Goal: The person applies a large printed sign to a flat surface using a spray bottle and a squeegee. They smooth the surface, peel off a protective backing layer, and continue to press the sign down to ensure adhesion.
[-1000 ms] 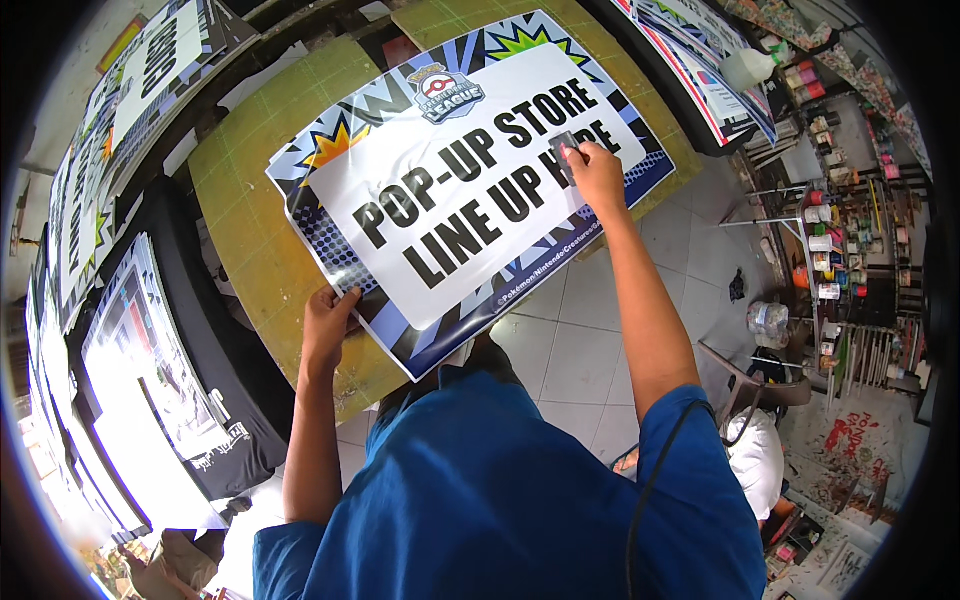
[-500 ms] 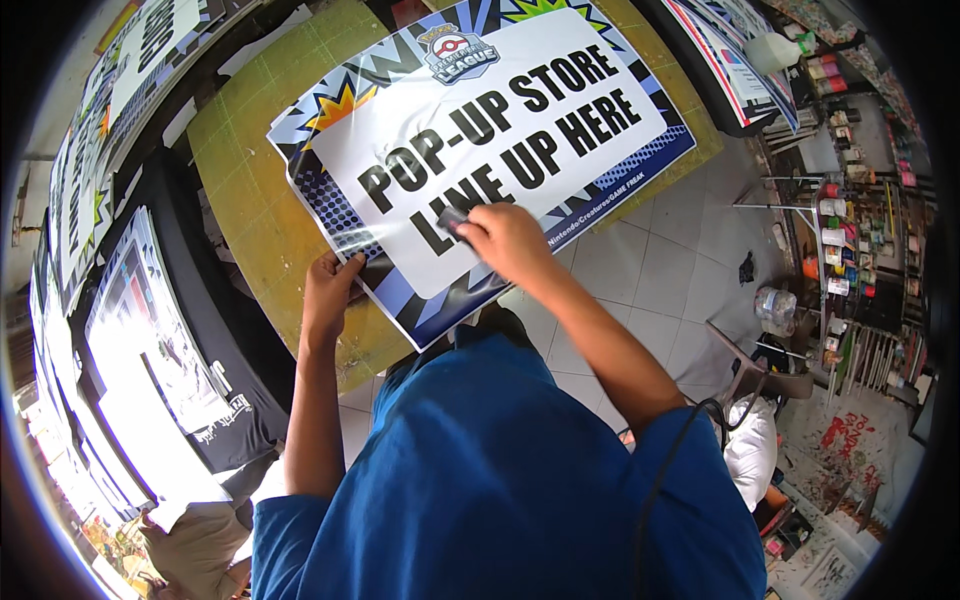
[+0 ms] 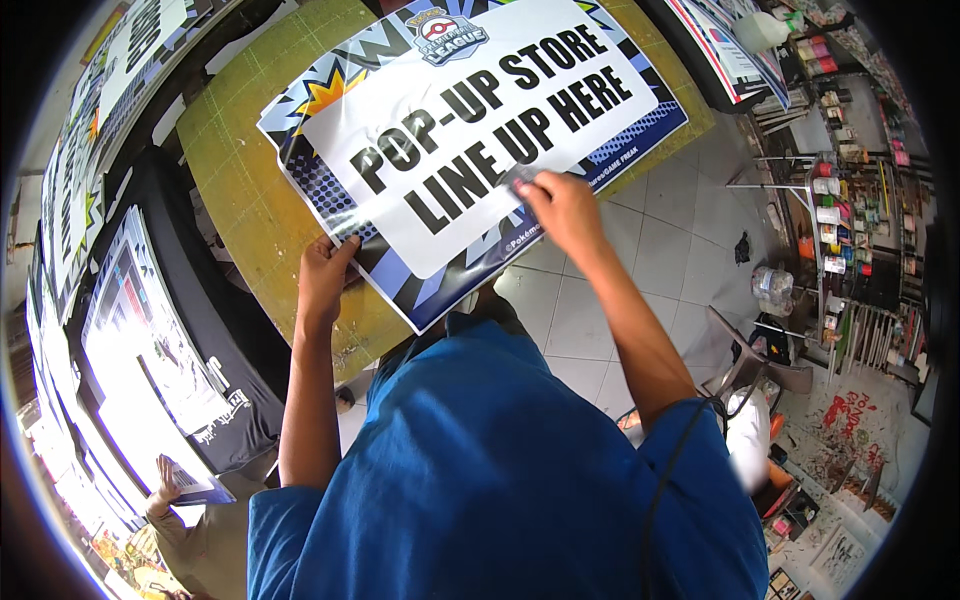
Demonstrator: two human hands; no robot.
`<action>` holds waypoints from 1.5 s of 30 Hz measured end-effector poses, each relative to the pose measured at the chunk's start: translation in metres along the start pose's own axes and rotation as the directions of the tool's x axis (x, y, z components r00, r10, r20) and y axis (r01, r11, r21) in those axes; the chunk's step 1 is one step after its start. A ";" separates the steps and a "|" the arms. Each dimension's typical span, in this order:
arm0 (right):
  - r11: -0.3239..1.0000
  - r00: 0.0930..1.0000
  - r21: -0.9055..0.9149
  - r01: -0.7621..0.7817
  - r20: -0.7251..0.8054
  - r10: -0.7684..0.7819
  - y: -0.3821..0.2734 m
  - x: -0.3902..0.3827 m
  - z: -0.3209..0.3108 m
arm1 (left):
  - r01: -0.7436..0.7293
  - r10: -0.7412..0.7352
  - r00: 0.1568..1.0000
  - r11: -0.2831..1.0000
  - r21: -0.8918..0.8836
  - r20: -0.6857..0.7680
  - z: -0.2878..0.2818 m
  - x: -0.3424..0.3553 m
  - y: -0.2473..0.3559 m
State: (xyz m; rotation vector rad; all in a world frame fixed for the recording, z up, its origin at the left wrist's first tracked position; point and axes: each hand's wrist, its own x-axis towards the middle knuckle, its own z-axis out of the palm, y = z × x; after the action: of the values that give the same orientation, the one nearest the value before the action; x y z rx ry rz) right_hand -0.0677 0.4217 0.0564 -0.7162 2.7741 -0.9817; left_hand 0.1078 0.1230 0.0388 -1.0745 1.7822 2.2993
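A large printed poster (image 3: 440, 240), white in the middle with bold black lettering and a blue patterned border, lies on a green, worn tabletop (image 3: 225, 150). My left hand (image 3: 325, 275) is closed on the poster's left edge, thumb on top, the other fingers partly hidden. My right hand (image 3: 568, 215) grips a small dark squeegee (image 3: 520, 180), slightly blurred, against the poster's face below the lower line of letters. Most of the squeegee is hidden by the fingers. Glossy ripples show on the poster's left part, and its left edge looks doubled.
Another table to the left bears more printed sheets (image 3: 140, 330) and black cloth (image 3: 245, 420). Another person's hand (image 3: 167, 480) touches a white sheet there. To the right are a tiled floor (image 3: 640, 260), a chair (image 3: 765, 365), a clear plastic bottle (image 3: 773, 288) and shelves of small containers (image 3: 832, 215).
My right hand has slid the squeegee right and farther along the poster. My left hand stays at the left edge. At lower left, the other person's hand has come into sight.
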 end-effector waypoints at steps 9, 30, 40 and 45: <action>0.953 0.962 0.137 0.270 -0.002 -0.272 -0.076 -0.080 0.072 | 0.000 -0.001 1.000 0.995 0.101 0.012 -0.003 0.004 -0.002; 0.997 0.970 -0.065 -0.039 -0.241 0.022 -0.003 -0.036 0.017 | -0.062 0.059 0.997 0.996 0.060 0.057 -0.005 0.007 -0.004; 0.987 0.976 0.022 -0.157 -0.152 0.158 -0.002 -0.034 0.015 | -0.080 0.077 0.997 0.987 0.139 0.028 -0.007 0.009 -0.011; 0.964 0.964 0.030 -0.263 -0.027 0.264 0.003 -0.024 0.004 | -0.074 0.069 0.997 0.989 0.126 0.042 -0.005 0.011 -0.013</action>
State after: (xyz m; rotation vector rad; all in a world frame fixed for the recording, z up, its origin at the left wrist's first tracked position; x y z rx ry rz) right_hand -0.0467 0.4324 0.0503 -0.3178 2.7815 -0.9789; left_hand 0.1072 0.1190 0.0211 -0.9571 1.9533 2.1926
